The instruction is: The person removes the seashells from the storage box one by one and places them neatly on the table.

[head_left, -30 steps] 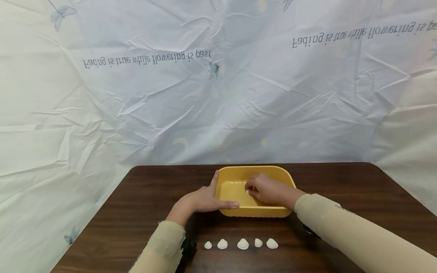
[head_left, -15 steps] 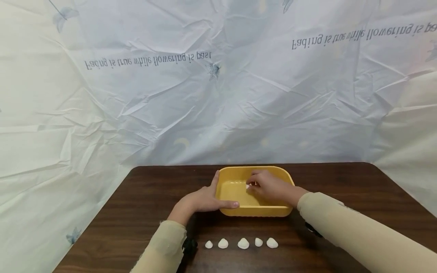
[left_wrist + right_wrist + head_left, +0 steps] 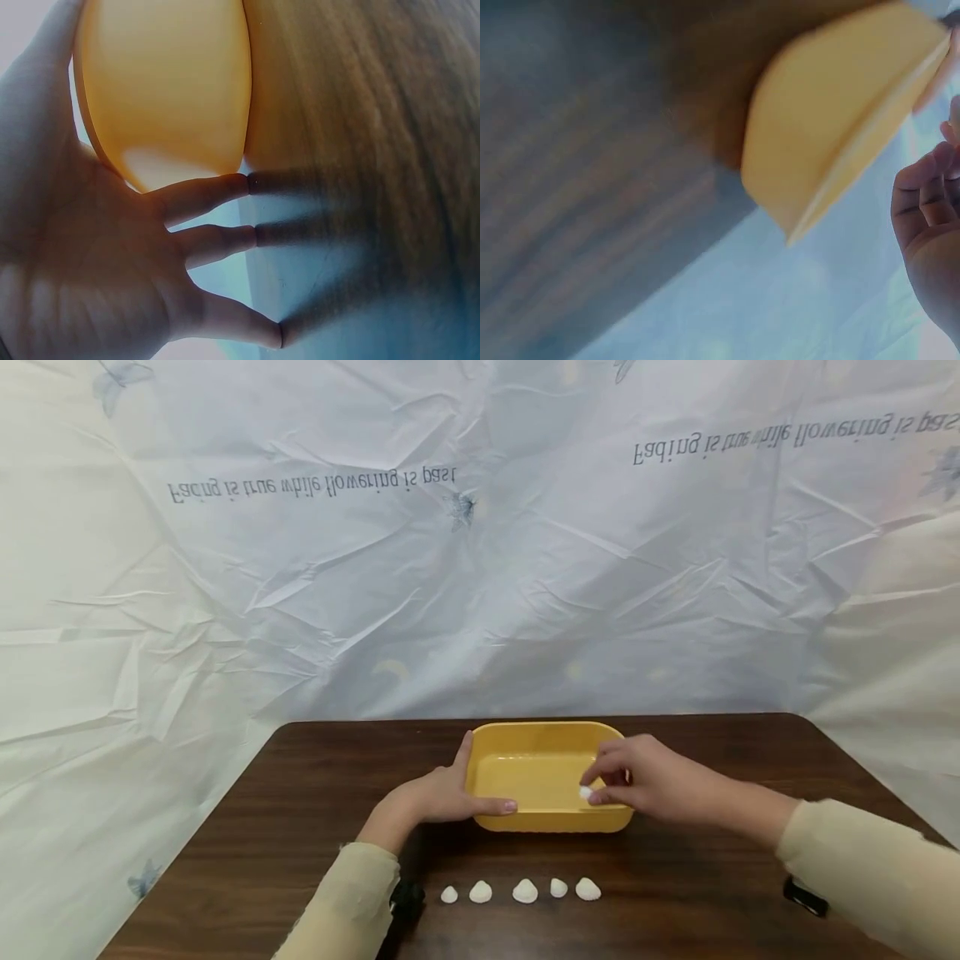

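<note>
In the head view a yellow rectangular tub (image 3: 555, 822) stands on the dark wooden table. My left hand (image 3: 438, 797) spans its left end, thumb along the front rim and index finger by the left side. The left wrist view shows straight, spread fingers (image 3: 206, 199) beside the tub, tips at the tabletop. Over the tub's right front corner, my right hand (image 3: 652, 777) pinches a small white seashell (image 3: 586, 792) between thumb and fingertips; the fingers hide part of it. The right wrist view catches only curled fingers at its right edge.
Several white seashells (image 3: 525, 891) lie in a row on the wooden table (image 3: 337, 843), in front of the tub. A pale printed sheet (image 3: 525, 568) hangs behind the table's far edge.
My right hand has moved right and toward me with the seashell, from inside the tub to its right front corner. My left hand keeps its place at the tub; the row of seashells is unchanged.
</note>
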Tool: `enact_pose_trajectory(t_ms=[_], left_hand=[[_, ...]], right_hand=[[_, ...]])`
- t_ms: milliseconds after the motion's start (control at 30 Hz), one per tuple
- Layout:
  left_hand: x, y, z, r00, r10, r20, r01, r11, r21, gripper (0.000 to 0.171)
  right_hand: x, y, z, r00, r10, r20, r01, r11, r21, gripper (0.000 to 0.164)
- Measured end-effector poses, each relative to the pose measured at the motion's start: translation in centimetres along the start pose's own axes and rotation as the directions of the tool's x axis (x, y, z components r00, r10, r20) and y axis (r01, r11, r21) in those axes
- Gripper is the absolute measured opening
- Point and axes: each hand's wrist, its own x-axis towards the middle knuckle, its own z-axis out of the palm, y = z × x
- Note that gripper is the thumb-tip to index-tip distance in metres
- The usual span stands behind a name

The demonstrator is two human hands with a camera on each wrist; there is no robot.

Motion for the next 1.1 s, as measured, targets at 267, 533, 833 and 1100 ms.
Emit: enact_pose_trajectory(t_ms=[267,533,833,1100], left_hand=[[-0.1,0.0,-0.3,1.000,0.014,0.001,-0.014,1.000,-0.007,0.144],[-0.1,0.0,0.0,1.000,-0.005,-0.007,0.005,1.000,-0.004,0.144],[0.0,0.1,0.1,1.000,-0.005,-0.009,0.005,1.000,-0.002,0.144],[0.0,0.1,0.0,1.000,-0.002,-0.003,0.002,1.000,-0.006,0.144]], right_hand=[[-4.7,-1.7,2.5,0.999,-0.010,-0.045,0.017,0.985,0.170,0.011],[-7.6,-0.6,6.1,0.998,0.062,0.031,-0.067,0.970,0.234,0.012],[-8.6,0.6,7.1,0.996,0.090,0.007,-0.089,0.969,0.232,0.014],[-8.6,0.8,7.4,0.994,0.105,0.033,-0.110,0.961,0.252,0.014]])
